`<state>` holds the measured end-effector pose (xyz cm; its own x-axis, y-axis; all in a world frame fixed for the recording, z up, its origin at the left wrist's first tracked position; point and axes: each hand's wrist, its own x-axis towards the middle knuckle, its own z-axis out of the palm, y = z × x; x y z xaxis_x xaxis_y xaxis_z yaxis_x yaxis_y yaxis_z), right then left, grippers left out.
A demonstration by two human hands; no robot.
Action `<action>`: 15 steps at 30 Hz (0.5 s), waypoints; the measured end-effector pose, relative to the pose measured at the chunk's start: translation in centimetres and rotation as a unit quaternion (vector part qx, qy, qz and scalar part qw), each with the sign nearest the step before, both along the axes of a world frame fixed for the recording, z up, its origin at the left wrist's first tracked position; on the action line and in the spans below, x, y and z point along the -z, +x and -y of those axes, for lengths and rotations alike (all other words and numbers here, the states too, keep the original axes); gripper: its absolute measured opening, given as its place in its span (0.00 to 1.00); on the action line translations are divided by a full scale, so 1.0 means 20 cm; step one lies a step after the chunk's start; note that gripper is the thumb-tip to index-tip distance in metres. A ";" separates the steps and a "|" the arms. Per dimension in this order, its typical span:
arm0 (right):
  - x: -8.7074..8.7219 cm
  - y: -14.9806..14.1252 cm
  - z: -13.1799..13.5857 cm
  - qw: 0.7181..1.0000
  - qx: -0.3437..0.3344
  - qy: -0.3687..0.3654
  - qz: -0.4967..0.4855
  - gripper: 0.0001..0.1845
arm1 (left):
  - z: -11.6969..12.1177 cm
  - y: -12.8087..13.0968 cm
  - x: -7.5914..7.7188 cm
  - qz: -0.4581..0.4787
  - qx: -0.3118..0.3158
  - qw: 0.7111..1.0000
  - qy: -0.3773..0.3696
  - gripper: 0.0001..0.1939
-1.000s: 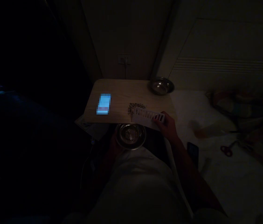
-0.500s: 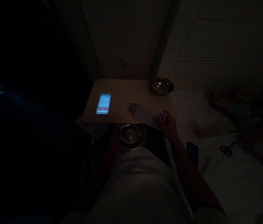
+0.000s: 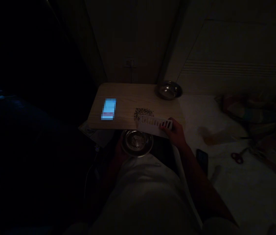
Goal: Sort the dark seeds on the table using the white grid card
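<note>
In dim light, my left hand point(image 3: 121, 150) grips the left rim of a round metal bowl point(image 3: 149, 146), held just below the table's near edge. Small dark bits lie in the bowl's bottom. My right hand point(image 3: 176, 132) is closed on the right end of a white flat plastic piece with a row of slots point(image 3: 152, 128), its kind unclear. That piece slants over the table's front edge, its left end close above the bowl. A patch of small dark seed-like bits point(image 3: 143, 112) lies on the wooden table point(image 3: 128, 93) just behind it.
A second metal bowl point(image 3: 169, 91) stands at the table's back right corner. A lit phone point(image 3: 109, 109) lies on the left. On the white surface at right are a dark phone point(image 3: 202, 160) and red-handled scissors point(image 3: 237, 158). A wall socket point(image 3: 129, 62) is behind.
My right hand has drawn the white slotted piece a little left and toward me, uncovering more of the dark bits. My left hand and the bowl stay in place.
</note>
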<state>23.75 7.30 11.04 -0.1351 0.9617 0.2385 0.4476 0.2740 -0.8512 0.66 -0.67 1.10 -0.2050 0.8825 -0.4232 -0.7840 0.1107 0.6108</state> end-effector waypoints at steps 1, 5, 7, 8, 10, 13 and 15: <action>0.00 0.00 0.00 1.000 0.011 0.003 -0.011 0.13 | -0.01 0.00 0.01 0.008 0.003 1.000 -0.010 0.16; 0.03 0.02 -0.02 0.990 0.121 0.049 -0.047 0.12 | -0.02 0.02 0.00 0.017 0.010 1.000 -0.019 0.15; 0.04 0.03 -0.02 0.981 0.171 0.071 -0.054 0.12 | -0.01 0.03 -0.01 0.003 0.003 1.000 0.003 0.15; 0.05 0.04 -0.03 0.979 0.182 0.075 -0.058 0.12 | 0.00 0.03 -0.01 -0.002 -0.002 1.000 0.012 0.16; 0.06 0.04 -0.03 0.980 0.174 0.068 -0.064 0.12 | 0.00 0.03 -0.02 -0.003 -0.005 1.000 0.019 0.17; 0.06 0.04 -0.02 0.987 0.142 0.055 -0.051 0.12 | -0.02 0.02 -0.01 0.003 -0.003 1.000 0.017 0.17; 0.05 0.03 -0.02 0.988 0.140 0.060 -0.033 0.12 | -0.03 0.01 -0.01 0.010 0.005 1.000 0.018 0.18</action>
<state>24.40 7.70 10.08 0.1508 0.9239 0.3517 0.4647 0.2477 -0.8501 0.90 -0.08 1.24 -0.1887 0.8994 -0.3942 -0.7945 0.0961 0.5996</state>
